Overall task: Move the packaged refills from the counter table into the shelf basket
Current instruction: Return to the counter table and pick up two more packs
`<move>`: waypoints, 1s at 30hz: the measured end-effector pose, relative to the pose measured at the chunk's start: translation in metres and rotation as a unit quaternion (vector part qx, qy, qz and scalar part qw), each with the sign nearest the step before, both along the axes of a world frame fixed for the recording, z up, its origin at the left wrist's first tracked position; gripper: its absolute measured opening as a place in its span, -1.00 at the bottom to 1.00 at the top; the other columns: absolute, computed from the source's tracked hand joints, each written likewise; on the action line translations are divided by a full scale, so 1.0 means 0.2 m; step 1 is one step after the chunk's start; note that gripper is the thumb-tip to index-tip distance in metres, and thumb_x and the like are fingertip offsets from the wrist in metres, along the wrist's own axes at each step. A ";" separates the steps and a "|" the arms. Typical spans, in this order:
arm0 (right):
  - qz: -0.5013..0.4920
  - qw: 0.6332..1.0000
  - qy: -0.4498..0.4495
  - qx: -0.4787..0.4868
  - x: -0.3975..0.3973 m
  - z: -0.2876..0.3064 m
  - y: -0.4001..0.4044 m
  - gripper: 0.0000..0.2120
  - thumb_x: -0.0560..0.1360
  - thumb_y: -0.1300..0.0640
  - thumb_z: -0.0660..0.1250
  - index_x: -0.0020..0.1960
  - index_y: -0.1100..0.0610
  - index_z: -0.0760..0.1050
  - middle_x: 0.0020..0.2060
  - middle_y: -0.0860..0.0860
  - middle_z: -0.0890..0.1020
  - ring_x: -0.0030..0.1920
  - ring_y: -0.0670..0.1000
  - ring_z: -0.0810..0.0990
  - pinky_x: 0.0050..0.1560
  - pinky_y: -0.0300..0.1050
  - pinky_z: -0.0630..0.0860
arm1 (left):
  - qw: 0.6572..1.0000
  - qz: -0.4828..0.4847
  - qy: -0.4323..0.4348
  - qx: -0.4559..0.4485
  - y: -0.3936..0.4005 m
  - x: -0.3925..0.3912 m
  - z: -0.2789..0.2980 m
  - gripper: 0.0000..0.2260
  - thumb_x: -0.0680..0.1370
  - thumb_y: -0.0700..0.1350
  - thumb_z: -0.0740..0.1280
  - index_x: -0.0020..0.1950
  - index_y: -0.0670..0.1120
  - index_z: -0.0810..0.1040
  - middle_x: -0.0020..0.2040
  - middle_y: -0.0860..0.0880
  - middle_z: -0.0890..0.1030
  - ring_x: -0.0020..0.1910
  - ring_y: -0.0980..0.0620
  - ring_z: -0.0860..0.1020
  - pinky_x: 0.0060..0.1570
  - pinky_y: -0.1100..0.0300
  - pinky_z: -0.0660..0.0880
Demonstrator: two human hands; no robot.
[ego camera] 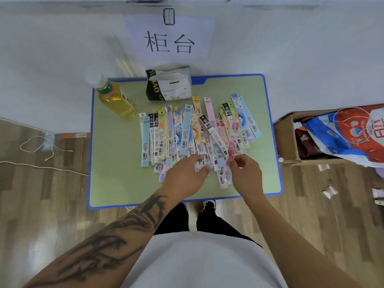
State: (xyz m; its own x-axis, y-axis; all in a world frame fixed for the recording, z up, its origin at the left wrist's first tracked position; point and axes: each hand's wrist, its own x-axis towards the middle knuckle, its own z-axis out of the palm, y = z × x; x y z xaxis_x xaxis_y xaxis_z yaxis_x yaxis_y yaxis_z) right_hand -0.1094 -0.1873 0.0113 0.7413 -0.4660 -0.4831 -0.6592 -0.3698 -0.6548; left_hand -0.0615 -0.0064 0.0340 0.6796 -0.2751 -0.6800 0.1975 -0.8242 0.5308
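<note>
Reaching over the near edge of the green, blue-rimmed worktop [116,179], both hands work at the closest end of the heap of packaged refills [187,134]. The left hand [185,176], on a tattooed forearm, lies on the near packets with its fingers curled down onto them; whether its grip has closed on any packet cannot be told. The right hand [246,173] has its grip pinched on a pink refill packet [232,146], which tilts up and away from the fingertips over the heap. The refills lie fanned across the middle of the worktop, overlapping, most with their long sides running away from the person. Farther back on the left stands a bottle of yellow drink [115,98], and near the far edge a white-and-black bag [168,84]. Behind, a paper sign [169,38] hangs on the wall. On the floor to the right sits a cardboard box [286,140].
</note>
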 end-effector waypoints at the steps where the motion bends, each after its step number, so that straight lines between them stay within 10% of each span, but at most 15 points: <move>1: -0.003 0.998 0.007 0.058 -0.01 0.04 0.00 -0.83 0.64 0.07 0.34 -0.07 0.09 0.63 -0.20 0.00 0.68 -0.17 -0.01 0.61 -0.08 -0.04 0.52 | 0.997 0.048 0.040 -0.046 -0.02 0.00 0.02 -0.53 0.64 0.29 0.23 0.46 0.08 0.45 0.32 -0.04 0.55 0.22 -0.06 0.56 0.22 -0.01 0.50; 8: 0.121 0.951 0.088 0.271 -0.01 0.19 0.05 -0.79 0.64 0.00 0.37 -0.06 0.11 0.67 -0.18 0.01 0.73 -0.25 -0.03 0.63 -0.22 -0.09 0.56 | 0.917 0.304 0.135 -0.222 -0.07 -0.03 0.07 -0.80 0.68 0.01 0.34 -0.03 -0.03 0.70 -0.02 -0.11 0.75 -0.05 -0.09 0.70 0.06 -0.05 0.65; 18: 0.178 0.968 0.088 -0.155 0.41 -0.21 -0.04 -0.69 0.62 -0.10 0.29 0.21 0.12 0.50 0.10 0.13 0.60 0.09 0.21 0.60 0.11 0.16 0.57 | 0.889 0.403 0.122 -0.182 0.12 -0.13 0.15 -0.78 0.71 -0.08 0.27 0.01 -0.18 0.63 -0.17 -0.16 0.65 -0.29 -0.14 0.62 -0.25 -0.05 0.65; 30: 0.067 0.997 0.007 -0.038 0.26 -0.12 -0.02 -0.78 0.61 0.03 0.39 -0.06 0.18 0.48 -0.22 0.03 0.57 -0.14 0.11 0.55 -0.12 -0.06 0.41 | 0.874 0.416 0.153 -0.201 0.13 -0.25 0.18 -0.78 0.72 -0.05 0.24 0.11 -0.17 0.59 -0.16 -0.13 0.59 -0.31 -0.12 0.55 -0.16 -0.12 0.64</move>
